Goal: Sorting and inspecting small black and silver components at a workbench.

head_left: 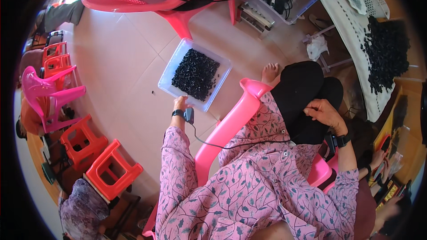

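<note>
A clear plastic tub (170, 90) stands on the floor to my left, with a heap of small black cylindrical pieces (194, 74) in it. My left hand (181, 103) is at the tub's near rim, its fingers closed over the edge. My right hand (324, 112) rests over my lap against the black trousers (297, 86). Its fingers are curled in toward the thumb; anything between them is too small to make out. A dark device on a strap (189, 114) sits at my left wrist, and a black cable runs from it across my body.
A cloth-covered table (356, 58) on the right bears a pile of black pieces (387, 55). A pink chair arm (231, 126) stands between my body and the tub. Red stools (113, 169) are at left, another pink chair (178, 6) ahead. People sit nearby; another person's hands (379, 159) show at right.
</note>
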`<state>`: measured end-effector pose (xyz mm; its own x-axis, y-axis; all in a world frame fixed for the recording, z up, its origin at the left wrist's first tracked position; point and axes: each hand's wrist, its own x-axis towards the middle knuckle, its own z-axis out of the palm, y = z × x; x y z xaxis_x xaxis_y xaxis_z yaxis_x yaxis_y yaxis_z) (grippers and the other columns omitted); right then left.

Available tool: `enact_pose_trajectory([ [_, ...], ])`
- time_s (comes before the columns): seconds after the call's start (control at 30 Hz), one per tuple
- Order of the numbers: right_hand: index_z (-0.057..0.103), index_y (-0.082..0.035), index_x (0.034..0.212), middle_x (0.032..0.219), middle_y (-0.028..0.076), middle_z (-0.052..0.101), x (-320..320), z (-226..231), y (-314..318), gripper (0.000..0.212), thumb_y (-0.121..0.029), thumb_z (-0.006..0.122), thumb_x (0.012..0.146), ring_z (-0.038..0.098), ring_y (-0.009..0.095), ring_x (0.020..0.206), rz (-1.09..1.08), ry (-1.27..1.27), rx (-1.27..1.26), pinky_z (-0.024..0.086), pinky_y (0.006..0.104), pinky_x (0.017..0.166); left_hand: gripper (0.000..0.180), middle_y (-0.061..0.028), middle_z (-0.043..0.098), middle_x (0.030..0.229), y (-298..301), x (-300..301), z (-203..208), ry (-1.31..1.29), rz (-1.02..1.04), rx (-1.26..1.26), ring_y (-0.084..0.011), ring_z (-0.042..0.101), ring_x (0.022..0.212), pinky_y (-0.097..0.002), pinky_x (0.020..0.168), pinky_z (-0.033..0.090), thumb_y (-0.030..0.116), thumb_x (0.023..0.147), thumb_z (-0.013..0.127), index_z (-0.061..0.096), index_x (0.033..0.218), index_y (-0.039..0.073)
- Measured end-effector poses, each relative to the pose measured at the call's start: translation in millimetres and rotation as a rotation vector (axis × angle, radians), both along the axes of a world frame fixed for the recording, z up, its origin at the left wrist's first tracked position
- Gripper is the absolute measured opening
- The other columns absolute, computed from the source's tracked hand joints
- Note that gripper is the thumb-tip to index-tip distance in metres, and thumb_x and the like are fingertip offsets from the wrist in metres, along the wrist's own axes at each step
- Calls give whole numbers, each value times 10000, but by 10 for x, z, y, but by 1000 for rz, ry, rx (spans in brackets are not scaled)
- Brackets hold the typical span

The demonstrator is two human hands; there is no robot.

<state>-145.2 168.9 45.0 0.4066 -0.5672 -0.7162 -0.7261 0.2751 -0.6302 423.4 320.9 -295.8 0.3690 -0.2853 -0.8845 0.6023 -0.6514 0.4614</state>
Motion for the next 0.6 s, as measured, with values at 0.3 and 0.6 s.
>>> enact_pose_trajectory([
  [0.3, 673, 5, 1045, 929, 37, 675, -208, 184, -7, 197, -165, 626, 957, 640, 103, 795, -179, -31, -86, 525, 240, 661, 410, -220, 576, 948, -185, -156, 257, -189, -207, 158, -400, 628, 747, -470, 589, 565, 102, 809, 676, 585, 1164, -82],
  [0.6, 655, -11, 1023, 898, 22, 672, -776, 123, -30, 182, -178, 599, 977, 651, 89, 760, -501, -91, -269, 519, 236, 636, 358, -121, 632, 968, -796, -35, 1085, 19, -379, -93, -228, 662, 762, -360, 633, 582, 204, 894, 692, 630, 1180, -2],
])
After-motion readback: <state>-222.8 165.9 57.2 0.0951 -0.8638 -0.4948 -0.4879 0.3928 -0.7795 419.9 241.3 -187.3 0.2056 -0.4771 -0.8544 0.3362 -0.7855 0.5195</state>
